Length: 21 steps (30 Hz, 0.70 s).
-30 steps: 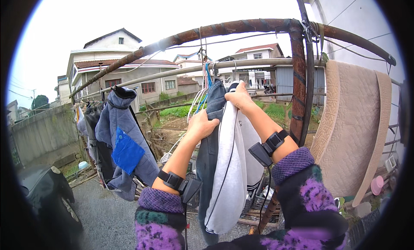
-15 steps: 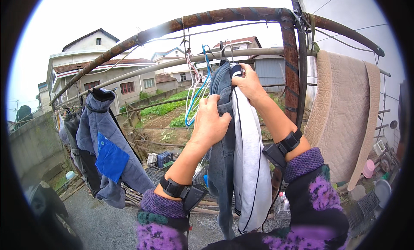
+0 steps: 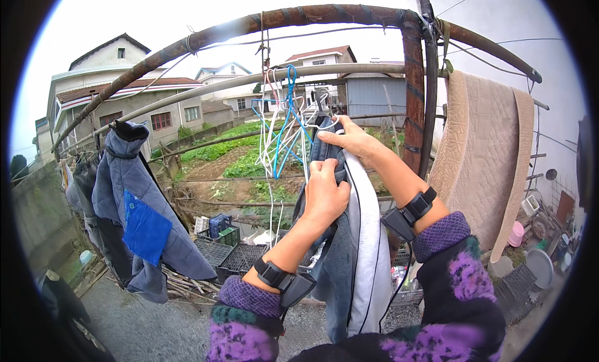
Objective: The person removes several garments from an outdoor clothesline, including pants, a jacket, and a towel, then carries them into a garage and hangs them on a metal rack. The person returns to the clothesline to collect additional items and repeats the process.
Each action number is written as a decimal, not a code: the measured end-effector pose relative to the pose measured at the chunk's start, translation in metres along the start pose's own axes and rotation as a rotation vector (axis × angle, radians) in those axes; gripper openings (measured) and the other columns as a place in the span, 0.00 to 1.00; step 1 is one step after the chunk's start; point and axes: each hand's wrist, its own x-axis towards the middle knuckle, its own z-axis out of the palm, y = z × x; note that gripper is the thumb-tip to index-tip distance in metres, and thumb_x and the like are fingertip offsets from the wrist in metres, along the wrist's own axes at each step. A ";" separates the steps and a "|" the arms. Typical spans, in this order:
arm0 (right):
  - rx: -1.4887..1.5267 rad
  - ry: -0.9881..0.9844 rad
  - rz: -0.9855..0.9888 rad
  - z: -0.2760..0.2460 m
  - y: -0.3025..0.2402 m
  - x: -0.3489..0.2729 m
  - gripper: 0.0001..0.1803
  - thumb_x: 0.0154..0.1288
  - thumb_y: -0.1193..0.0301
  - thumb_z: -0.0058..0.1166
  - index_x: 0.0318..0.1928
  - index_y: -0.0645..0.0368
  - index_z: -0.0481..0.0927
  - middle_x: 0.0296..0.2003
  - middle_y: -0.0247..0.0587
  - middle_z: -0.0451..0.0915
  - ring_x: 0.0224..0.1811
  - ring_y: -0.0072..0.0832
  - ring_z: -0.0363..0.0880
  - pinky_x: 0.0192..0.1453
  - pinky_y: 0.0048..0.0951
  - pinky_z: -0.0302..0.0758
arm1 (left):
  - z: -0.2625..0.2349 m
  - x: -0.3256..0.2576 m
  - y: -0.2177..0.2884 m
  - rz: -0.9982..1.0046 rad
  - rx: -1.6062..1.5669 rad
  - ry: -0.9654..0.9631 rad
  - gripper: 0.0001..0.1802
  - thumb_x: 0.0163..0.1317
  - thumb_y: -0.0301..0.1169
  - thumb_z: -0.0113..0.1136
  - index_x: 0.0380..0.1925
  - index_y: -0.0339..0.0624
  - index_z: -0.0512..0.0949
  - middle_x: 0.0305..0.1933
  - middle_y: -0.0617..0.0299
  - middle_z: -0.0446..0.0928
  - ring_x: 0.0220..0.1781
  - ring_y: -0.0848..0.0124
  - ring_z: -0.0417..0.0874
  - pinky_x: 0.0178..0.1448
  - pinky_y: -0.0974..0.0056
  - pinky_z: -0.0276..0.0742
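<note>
Outdoors, at clothes rail: my left hand (image 3: 324, 193) clamped on dark blue-grey denim garment (image 3: 340, 259) hanging upright before me. My right hand (image 3: 359, 142), just above and apart from left, curls around garment's top (exact hold hidden, cannot tell). Long pale-grey garment with black piping (image 3: 369, 249) touches denim's right side. Blue and white wire hangers (image 3: 288, 115) bunch left; beige quilted blanket (image 3: 483, 156) drapes far right.

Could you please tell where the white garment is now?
In the head view, the white garment is right of centre, beside the denim garment, below the right hand.
</note>
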 end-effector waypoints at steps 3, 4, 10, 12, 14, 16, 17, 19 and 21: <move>0.017 -0.022 0.102 0.000 0.025 -0.008 0.61 0.40 0.70 0.75 0.70 0.62 0.45 0.54 0.55 0.69 0.53 0.38 0.72 0.52 0.37 0.74 | 0.024 -0.017 -0.009 -0.001 -0.006 -0.052 0.22 0.47 0.26 0.55 0.46 0.35 0.71 0.46 0.45 0.69 0.46 0.48 0.75 0.50 0.52 0.72; 0.021 0.039 0.093 -0.001 0.034 -0.012 0.64 0.36 0.74 0.74 0.70 0.62 0.43 0.56 0.55 0.68 0.54 0.38 0.72 0.54 0.36 0.73 | 0.033 -0.023 -0.011 0.056 -0.019 -0.019 0.21 0.48 0.26 0.55 0.45 0.35 0.71 0.46 0.46 0.68 0.45 0.46 0.75 0.48 0.50 0.73; -0.053 0.250 0.099 0.003 0.083 -0.066 0.54 0.35 0.84 0.60 0.68 0.64 0.52 0.58 0.53 0.66 0.55 0.38 0.70 0.56 0.30 0.71 | 0.048 -0.070 -0.016 0.035 -0.074 -0.220 0.23 0.49 0.29 0.59 0.47 0.36 0.69 0.46 0.47 0.67 0.44 0.46 0.75 0.45 0.49 0.73; 0.068 0.284 0.116 0.005 0.091 -0.095 0.52 0.36 0.84 0.59 0.68 0.64 0.52 0.59 0.53 0.66 0.56 0.36 0.69 0.57 0.28 0.70 | 0.037 -0.086 -0.016 0.070 -0.093 -0.338 0.26 0.51 0.35 0.62 0.49 0.37 0.68 0.45 0.48 0.67 0.44 0.47 0.75 0.45 0.49 0.74; 0.037 0.302 0.122 0.010 0.093 -0.126 0.51 0.37 0.83 0.58 0.68 0.64 0.52 0.59 0.52 0.65 0.58 0.35 0.68 0.58 0.28 0.68 | 0.022 -0.097 -0.016 0.076 -0.134 -0.501 0.30 0.54 0.40 0.62 0.53 0.37 0.67 0.46 0.47 0.67 0.44 0.47 0.76 0.45 0.50 0.75; -0.007 0.308 0.079 0.022 0.090 -0.162 0.51 0.38 0.81 0.58 0.68 0.66 0.51 0.61 0.54 0.62 0.62 0.37 0.63 0.63 0.28 0.63 | 0.006 -0.106 -0.017 0.112 -0.154 -0.507 0.28 0.57 0.40 0.63 0.53 0.35 0.69 0.44 0.47 0.71 0.44 0.54 0.78 0.46 0.55 0.75; -0.065 0.301 0.043 0.029 0.086 -0.178 0.52 0.38 0.80 0.59 0.68 0.68 0.50 0.63 0.56 0.60 0.65 0.38 0.61 0.66 0.28 0.60 | -0.003 -0.110 -0.017 0.005 -0.284 -0.568 0.27 0.56 0.36 0.63 0.52 0.34 0.69 0.44 0.48 0.71 0.43 0.54 0.78 0.46 0.55 0.74; -0.143 0.270 0.078 0.049 0.074 -0.214 0.52 0.39 0.79 0.58 0.69 0.68 0.48 0.64 0.54 0.58 0.67 0.37 0.58 0.68 0.28 0.56 | -0.018 -0.116 -0.018 0.200 -0.171 -0.268 0.26 0.55 0.34 0.64 0.50 0.32 0.69 0.45 0.48 0.71 0.44 0.54 0.76 0.48 0.55 0.73; -0.068 0.196 0.149 0.074 0.060 -0.252 0.52 0.40 0.79 0.57 0.69 0.67 0.47 0.65 0.54 0.58 0.68 0.37 0.57 0.68 0.29 0.56 | -0.031 -0.126 -0.018 0.224 -0.183 -0.134 0.26 0.55 0.34 0.64 0.51 0.30 0.69 0.50 0.46 0.69 0.51 0.50 0.72 0.55 0.54 0.68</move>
